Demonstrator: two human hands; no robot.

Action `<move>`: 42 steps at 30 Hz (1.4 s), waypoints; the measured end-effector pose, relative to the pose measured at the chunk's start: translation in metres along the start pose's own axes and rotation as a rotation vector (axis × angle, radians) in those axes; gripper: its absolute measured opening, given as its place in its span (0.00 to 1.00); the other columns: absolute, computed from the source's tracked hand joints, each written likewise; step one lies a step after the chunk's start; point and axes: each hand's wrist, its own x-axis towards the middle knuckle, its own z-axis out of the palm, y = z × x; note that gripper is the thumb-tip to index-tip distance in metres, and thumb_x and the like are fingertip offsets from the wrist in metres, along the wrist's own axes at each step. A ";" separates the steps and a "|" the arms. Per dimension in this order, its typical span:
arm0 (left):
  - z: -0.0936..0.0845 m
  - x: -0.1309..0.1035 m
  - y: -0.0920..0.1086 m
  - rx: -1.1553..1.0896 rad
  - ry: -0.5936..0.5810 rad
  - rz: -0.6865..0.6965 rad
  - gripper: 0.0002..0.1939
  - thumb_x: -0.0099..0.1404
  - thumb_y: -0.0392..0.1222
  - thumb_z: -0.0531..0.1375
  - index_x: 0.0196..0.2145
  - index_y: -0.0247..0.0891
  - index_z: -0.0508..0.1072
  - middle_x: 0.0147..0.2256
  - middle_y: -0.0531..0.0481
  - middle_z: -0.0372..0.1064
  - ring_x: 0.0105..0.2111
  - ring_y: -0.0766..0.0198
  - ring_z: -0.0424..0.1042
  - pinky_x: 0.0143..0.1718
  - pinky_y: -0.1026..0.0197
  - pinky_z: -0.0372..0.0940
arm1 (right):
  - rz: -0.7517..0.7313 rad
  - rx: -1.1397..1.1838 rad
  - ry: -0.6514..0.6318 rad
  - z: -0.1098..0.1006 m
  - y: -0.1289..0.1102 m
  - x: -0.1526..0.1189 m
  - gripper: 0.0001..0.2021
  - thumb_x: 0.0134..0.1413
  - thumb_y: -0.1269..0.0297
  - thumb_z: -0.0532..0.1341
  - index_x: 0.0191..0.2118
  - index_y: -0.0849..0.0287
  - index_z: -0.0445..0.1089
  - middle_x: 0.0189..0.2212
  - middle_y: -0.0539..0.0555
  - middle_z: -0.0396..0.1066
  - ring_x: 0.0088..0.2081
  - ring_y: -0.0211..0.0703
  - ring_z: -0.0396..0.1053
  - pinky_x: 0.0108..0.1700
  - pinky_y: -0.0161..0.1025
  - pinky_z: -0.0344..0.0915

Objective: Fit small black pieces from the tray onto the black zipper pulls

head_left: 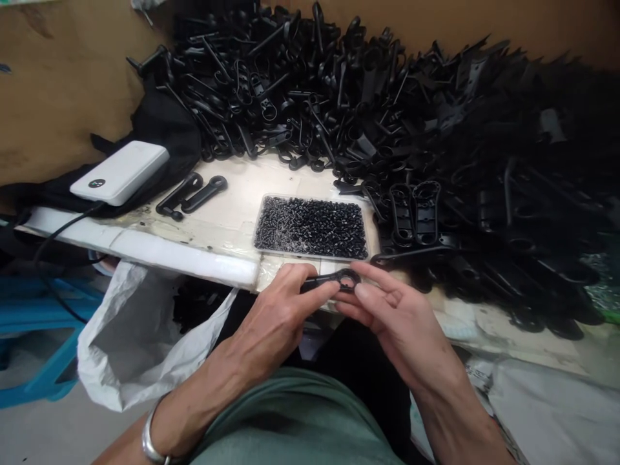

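Between my hands is a black plastic handle part with a ring at one end (347, 280), held level just in front of the table edge. My left hand (285, 303) is closed round its long end, the index finger reaching toward the ring. At the ring end, the thumb and fingers of my right hand (387, 302) pinch the part; whether a small piece is also between those fingertips is hidden. Directly beyond my hands sits a clear shallow box (256, 240) filled with tiny black pieces. Two similar black ring-ended parts (206, 194) lie on the table to its left.
A big heap of black plastic parts (300, 97) covers the back and right of the table. At left, a white power bank (121, 171) with a cable rests on black cloth. Below the edge hang a white sack (130, 336) and a blue stool (53, 368).
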 end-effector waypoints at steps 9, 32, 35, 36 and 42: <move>-0.004 -0.001 0.001 0.133 -0.027 0.064 0.21 0.66 0.25 0.49 0.53 0.39 0.64 0.45 0.42 0.63 0.42 0.59 0.64 0.41 0.55 0.68 | -0.023 0.031 0.005 0.001 0.002 0.002 0.23 0.45 0.65 0.71 0.50 0.61 0.71 0.36 0.56 0.78 0.36 0.42 0.77 0.45 0.41 0.74; -0.042 0.011 -0.010 0.190 0.284 0.003 0.21 0.68 0.37 0.53 0.59 0.43 0.60 0.57 0.41 0.59 0.57 0.53 0.60 0.56 0.48 0.62 | -0.557 -0.895 0.075 0.013 -0.107 0.028 0.19 0.57 0.61 0.60 0.55 0.53 0.70 0.27 0.51 0.74 0.27 0.39 0.71 0.30 0.37 0.69; -0.081 0.003 -0.035 0.374 0.346 -0.140 0.14 0.68 0.40 0.54 0.51 0.43 0.68 0.54 0.43 0.64 0.54 0.51 0.63 0.56 0.43 0.59 | -0.747 -1.153 0.342 -0.001 -0.151 0.045 0.19 0.59 0.65 0.55 0.55 0.55 0.70 0.22 0.50 0.71 0.25 0.40 0.69 0.30 0.39 0.67; -0.092 0.000 -0.046 0.450 0.353 -0.212 0.13 0.68 0.42 0.52 0.48 0.43 0.70 0.52 0.44 0.66 0.52 0.50 0.64 0.56 0.42 0.59 | -0.764 -1.242 0.385 -0.005 -0.162 0.052 0.19 0.59 0.67 0.54 0.54 0.57 0.71 0.24 0.51 0.72 0.25 0.41 0.69 0.31 0.40 0.66; -0.134 -0.015 -0.099 0.752 0.290 -0.527 0.19 0.65 0.47 0.50 0.40 0.34 0.76 0.43 0.38 0.72 0.46 0.43 0.68 0.46 0.45 0.63 | -0.676 -1.793 0.229 -0.023 -0.179 0.080 0.23 0.54 0.75 0.51 0.54 0.59 0.72 0.47 0.61 0.74 0.49 0.55 0.71 0.46 0.47 0.63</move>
